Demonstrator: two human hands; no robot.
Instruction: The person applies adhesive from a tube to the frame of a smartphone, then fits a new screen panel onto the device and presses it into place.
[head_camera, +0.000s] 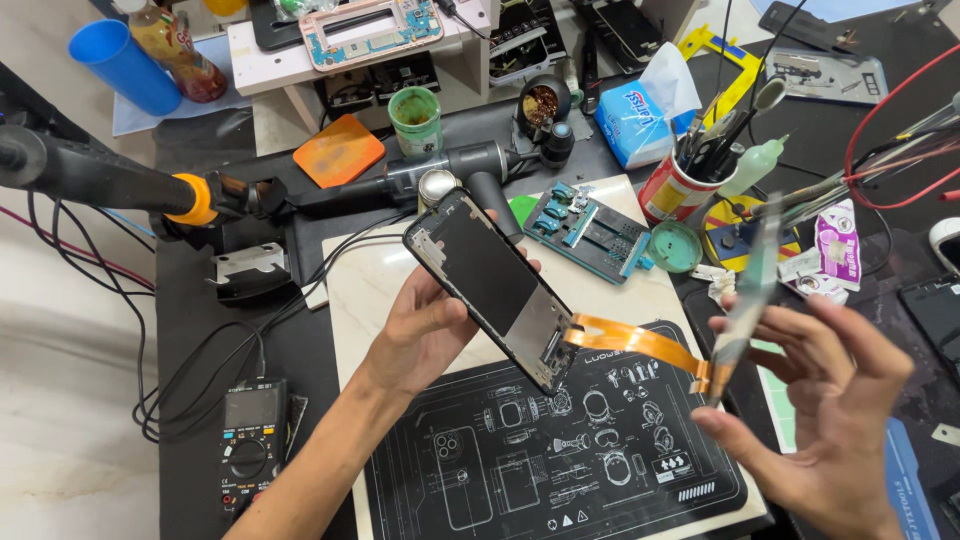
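My left hand (420, 330) holds a black phone frame (495, 285) tilted above the work mat, its inner side facing up. An orange flat ribbon cable (635, 345) runs from the frame's lower end to a thin display panel (748, 285). My right hand (825, 400) grips that panel edge-on, upright, to the right of the frame. Both parts hang in the air, joined only by the cable.
Under the hands lies a black repair mat (520, 470) with white outline drawings on a pale board. A multimeter (252, 440) sits at lower left, a hot-air handle (90, 175) at left. A cup of tools (680, 185), a blue jig (590, 230) and tangled wires crowd the back and right.
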